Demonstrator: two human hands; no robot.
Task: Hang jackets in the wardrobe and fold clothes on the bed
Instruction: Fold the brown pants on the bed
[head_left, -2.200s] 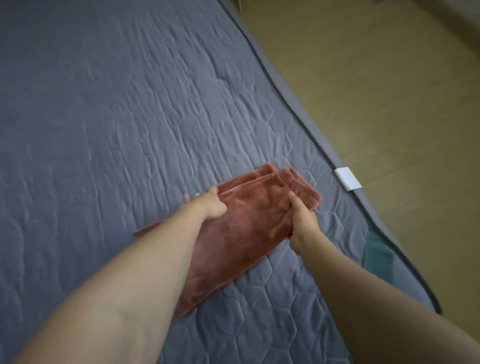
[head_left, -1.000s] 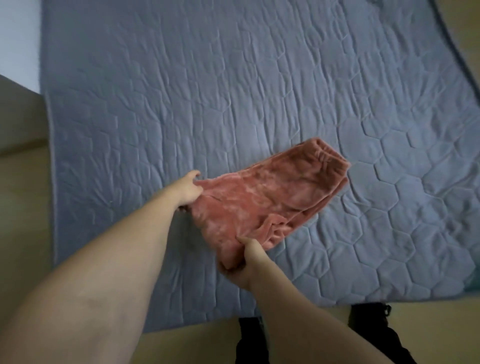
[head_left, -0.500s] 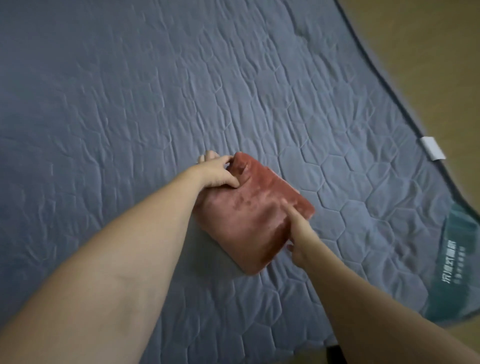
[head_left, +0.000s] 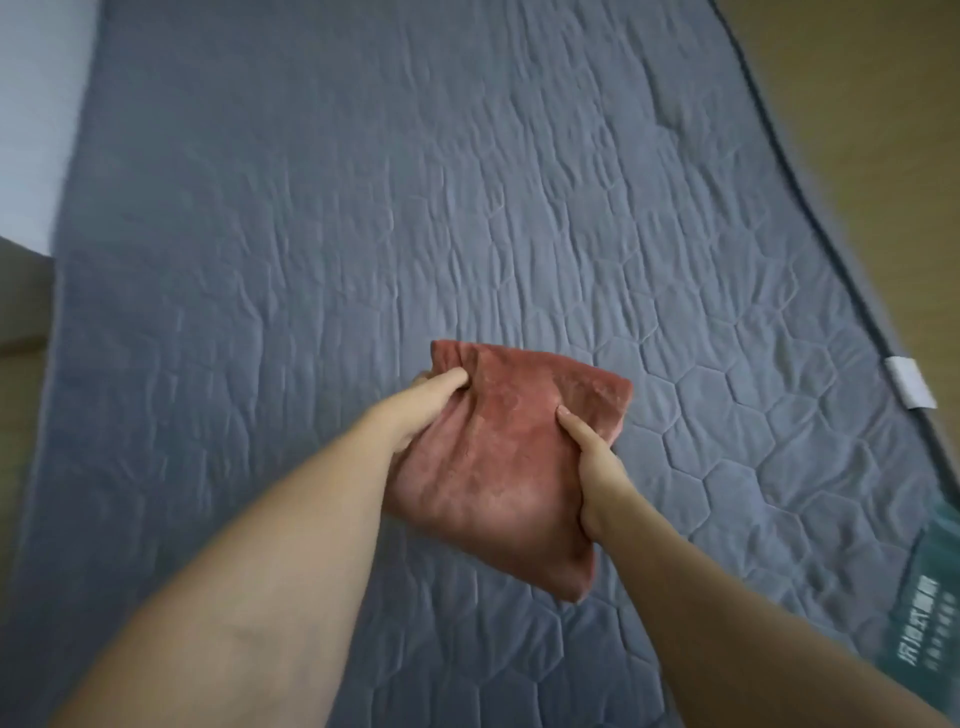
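A: Head view. Folded pinkish-red plush garment, compact bundle, roughly in the lower middle of the picture, over the grey quilted bed cover.

B: Resting on the bed or lifted?

A: Cannot tell for certain. Its near corner hangs down towards the camera and both hands have it; whether the underside touches the cover is hidden.

B: Left hand?

A: Left hand at the bundle's left edge. Thumb lies on top, pressed into a bunched fold near the far left corner; the other fingers go underneath and are out of sight. It pinches the cloth between thumb and fingers.

B: Right hand?

A: Right hand on the right edge. Thumb on top of the plush, pointing away from the camera; the fingers wrap under the edge. Also gripping the garment.

B: Forearms?

A: Both bare, coming in from the bottom of the picture and converging on the bundle.

B: Surroundings?

A: Cover stitched in a hexagon pattern, lightly wrinkled, with dark piping along the right edge. A small white tag sits on that edge, well apart from the garment. A teal label with pale lettering, too blurred to read, at the cover's near right corner. Tan wooden floor beyond the right edge. A pale wall at upper left.
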